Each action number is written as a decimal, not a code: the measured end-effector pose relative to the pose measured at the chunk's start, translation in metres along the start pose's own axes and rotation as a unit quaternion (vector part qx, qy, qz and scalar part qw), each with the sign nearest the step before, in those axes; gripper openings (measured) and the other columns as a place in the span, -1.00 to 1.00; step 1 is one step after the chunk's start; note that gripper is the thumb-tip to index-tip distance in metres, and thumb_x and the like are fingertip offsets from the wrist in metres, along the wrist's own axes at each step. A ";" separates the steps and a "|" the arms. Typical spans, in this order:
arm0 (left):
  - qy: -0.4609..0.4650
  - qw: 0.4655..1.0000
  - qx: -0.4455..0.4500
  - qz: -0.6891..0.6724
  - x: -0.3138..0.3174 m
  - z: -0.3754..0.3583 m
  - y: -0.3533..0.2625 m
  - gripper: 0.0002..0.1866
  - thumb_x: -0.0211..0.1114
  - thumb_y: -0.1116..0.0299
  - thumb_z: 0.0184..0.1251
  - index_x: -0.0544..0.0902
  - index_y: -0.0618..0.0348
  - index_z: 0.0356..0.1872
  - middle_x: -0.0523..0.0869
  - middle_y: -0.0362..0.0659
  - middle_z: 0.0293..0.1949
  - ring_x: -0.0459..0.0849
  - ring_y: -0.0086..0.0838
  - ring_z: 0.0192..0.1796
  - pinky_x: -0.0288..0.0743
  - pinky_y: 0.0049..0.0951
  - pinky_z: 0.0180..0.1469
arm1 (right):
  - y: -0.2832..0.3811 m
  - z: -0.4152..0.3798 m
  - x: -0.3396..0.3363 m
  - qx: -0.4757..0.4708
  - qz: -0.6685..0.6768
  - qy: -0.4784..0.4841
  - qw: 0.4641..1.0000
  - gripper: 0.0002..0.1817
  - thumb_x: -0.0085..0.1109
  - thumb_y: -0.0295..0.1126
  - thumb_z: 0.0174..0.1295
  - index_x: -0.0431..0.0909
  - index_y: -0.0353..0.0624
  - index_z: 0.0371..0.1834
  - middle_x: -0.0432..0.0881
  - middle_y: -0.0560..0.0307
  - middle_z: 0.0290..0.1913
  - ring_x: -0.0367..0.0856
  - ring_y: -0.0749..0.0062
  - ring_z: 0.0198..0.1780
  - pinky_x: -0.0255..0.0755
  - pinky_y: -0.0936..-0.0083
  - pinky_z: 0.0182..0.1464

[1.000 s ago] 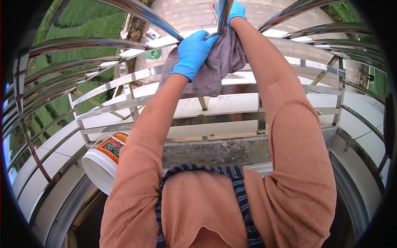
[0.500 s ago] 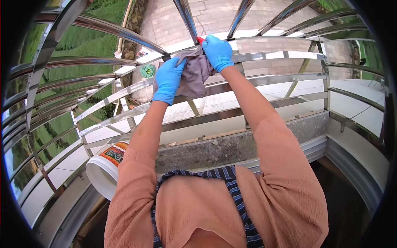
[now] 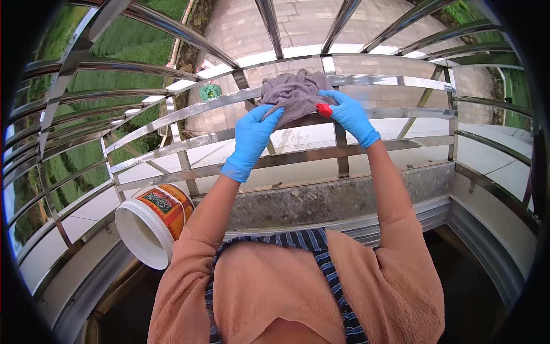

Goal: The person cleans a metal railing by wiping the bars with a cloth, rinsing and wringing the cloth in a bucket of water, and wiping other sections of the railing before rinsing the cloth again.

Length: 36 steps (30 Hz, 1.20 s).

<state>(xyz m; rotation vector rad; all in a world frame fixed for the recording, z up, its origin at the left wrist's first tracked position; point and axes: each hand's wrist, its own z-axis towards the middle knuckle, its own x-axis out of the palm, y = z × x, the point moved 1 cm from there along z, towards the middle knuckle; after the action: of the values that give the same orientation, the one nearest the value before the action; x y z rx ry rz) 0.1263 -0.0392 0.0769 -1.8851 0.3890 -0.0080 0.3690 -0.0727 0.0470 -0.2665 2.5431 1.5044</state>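
Observation:
A greyish-purple cloth (image 3: 295, 94) lies bunched over the upper flat rails of a shiny metal railing (image 3: 395, 81). My left hand (image 3: 254, 136), in a blue glove, pinches the cloth's near left edge between thumb and fingers. On the other side my right hand (image 3: 350, 117), also gloved in blue, grips the cloth's right edge. A small red patch (image 3: 324, 109) shows at the right thumb, against the cloth; what it is cannot be made out. Part of each hand's fingertips is hidden in the folds.
A white bucket (image 3: 163, 215) with an orange label stands tilted by my left forearm. Below the rails runs a rough concrete ledge (image 3: 321, 198). Round metal bars (image 3: 341, 26) slant outward beyond the railing. A green bundle (image 3: 210, 92) shows through the bars, above paving and grass.
Both hands have come nearer to me and down from the top rail, bringing the cloth along. My right hand has moved right, and the cloth is now bunched between the hands.

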 end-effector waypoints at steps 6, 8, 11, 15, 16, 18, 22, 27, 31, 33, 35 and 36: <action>0.025 0.995 -0.083 -0.040 -0.046 -0.083 -0.029 -0.82 0.39 0.35 0.23 0.73 0.24 -0.24 0.68 -0.32 -0.45 0.57 -0.69 -0.36 0.43 -0.64 -0.32 | -0.016 -0.066 0.032 -0.074 -0.201 0.048 0.976 -0.31 0.37 -0.24 0.02 0.41 -0.03 0.29 0.58 -0.06 0.11 0.57 0.09 0.09 0.45 0.32 0.11; 0.078 0.997 -0.027 0.007 -0.048 -0.101 -0.036 -0.84 0.41 0.38 0.19 0.73 0.25 -0.29 0.67 -0.28 -0.49 0.56 -0.65 -0.40 0.42 -0.59 -0.33 | 0.004 -0.078 0.028 -0.096 -0.311 0.046 0.944 -0.38 0.35 -0.28 0.01 0.46 0.05 0.24 0.62 -0.08 -0.03 0.60 -0.01 -0.06 0.48 0.24 0.01; 0.145 0.978 0.121 0.093 -0.044 -0.119 -0.061 -0.87 0.46 0.42 0.07 0.72 0.24 -0.40 0.59 -0.16 -0.60 0.53 -0.45 -0.53 0.37 -0.44 -0.41 | -0.001 -0.077 0.018 -0.184 -0.350 0.005 0.919 -0.45 0.31 -0.31 0.02 0.51 0.06 0.18 0.65 0.01 -0.14 0.63 0.07 -0.16 0.49 0.28 -0.08; 0.194 0.940 0.260 0.106 -0.040 -0.135 -0.077 -0.85 0.51 0.42 -0.01 0.69 0.19 -0.48 0.54 -0.13 -0.63 0.48 -0.30 -0.56 0.31 -0.36 -0.45 | 0.034 -0.087 0.008 -0.209 -0.410 -0.038 0.887 -0.53 0.25 -0.35 0.02 0.56 0.10 0.10 0.62 0.10 -0.29 0.63 0.14 -0.25 0.48 0.32 -0.20; 0.196 0.939 0.264 0.102 -0.040 -0.137 -0.079 -0.85 0.51 0.42 -0.02 0.69 0.19 -0.48 0.54 -0.14 -0.63 0.48 -0.31 -0.56 0.31 -0.36 -0.45 | 0.032 -0.087 0.007 -0.213 -0.438 -0.050 0.872 -0.55 0.24 -0.35 0.03 0.57 0.12 0.08 0.61 0.11 -0.32 0.62 0.16 -0.26 0.47 0.32 -0.23; 0.205 0.929 0.288 0.110 -0.039 -0.143 -0.082 -0.84 0.52 0.40 -0.02 0.69 0.18 -0.49 0.54 -0.15 -0.63 0.48 -0.31 -0.56 0.31 -0.36 -0.45 | 0.025 -0.084 0.009 -0.223 -0.474 -0.062 0.849 -0.58 0.23 -0.36 0.03 0.60 0.13 0.04 0.61 0.11 -0.32 0.62 0.16 -0.26 0.47 0.32 -0.23; 0.198 0.914 0.329 0.134 -0.044 -0.150 -0.089 -0.83 0.54 0.39 -0.04 0.71 0.16 -0.46 0.54 -0.16 -0.62 0.47 -0.33 -0.57 0.30 -0.36 -0.46 | 0.004 -0.056 0.023 -0.326 -0.443 -0.112 0.828 -0.66 0.18 -0.38 0.11 0.64 0.17 -0.01 0.65 0.02 -0.17 0.63 0.17 -0.15 0.50 0.37 -0.13; 0.108 0.969 0.207 0.082 -0.055 -0.152 -0.092 -0.85 0.49 0.41 0.05 0.72 0.20 -0.37 0.55 -0.21 -0.60 0.49 -0.48 -0.53 0.34 -0.45 -0.42 | 0.004 -0.026 0.009 -0.141 -0.279 -0.164 0.936 -0.75 0.03 -0.36 0.28 0.65 0.09 -0.05 0.64 -0.05 -0.01 0.63 0.17 -0.06 0.50 0.41 -0.03; 0.045 0.996 0.011 -0.078 -0.026 -0.137 -0.087 -0.85 0.40 0.40 0.21 0.72 0.27 -0.29 0.58 -0.27 -0.52 0.48 -0.63 -0.45 0.37 -0.55 -0.37 | 0.009 0.016 -0.015 -0.111 0.217 -0.295 0.924 -0.72 -0.10 -0.32 0.35 0.61 -0.11 -0.05 0.67 0.05 -0.11 0.62 0.19 -0.11 0.49 0.38 -0.06; 0.068 0.993 0.023 -0.093 -0.014 -0.120 -0.083 -0.83 0.40 0.37 0.22 0.72 0.26 -0.26 0.59 -0.29 -0.51 0.48 -0.65 -0.44 0.37 -0.56 -0.37 | 0.018 0.033 -0.021 -0.161 0.449 -0.279 0.833 -0.69 -0.13 -0.31 0.38 0.59 -0.19 -0.04 0.66 0.07 -0.15 0.62 0.24 -0.11 0.49 0.38 -0.05; 0.094 0.992 0.056 -0.063 0.001 -0.101 -0.069 -0.81 0.40 0.34 0.23 0.73 0.25 -0.24 0.59 -0.31 -0.49 0.49 -0.68 -0.43 0.37 -0.59 -0.38 | 0.035 0.048 -0.026 -0.237 0.558 -0.212 0.766 -0.67 -0.14 -0.29 0.39 0.56 -0.25 -0.02 0.65 0.08 -0.19 0.61 0.28 -0.12 0.48 0.38 -0.03; 0.103 0.991 0.073 -0.048 0.007 -0.094 -0.064 -0.80 0.39 0.33 0.24 0.73 0.24 -0.22 0.60 -0.32 -0.49 0.49 -0.69 -0.43 0.37 -0.60 -0.39 | 0.028 0.071 -0.028 -0.227 0.589 -0.197 0.750 -0.67 -0.14 -0.28 0.38 0.54 -0.20 0.02 0.62 0.02 -0.07 0.59 0.27 -0.05 0.47 0.41 0.02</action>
<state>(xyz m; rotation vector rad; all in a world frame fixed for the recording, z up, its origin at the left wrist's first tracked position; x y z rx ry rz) 0.1312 -0.1089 0.1668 -1.7622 0.4255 -0.2907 0.3932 0.0043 0.0434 1.7135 1.8655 2.1316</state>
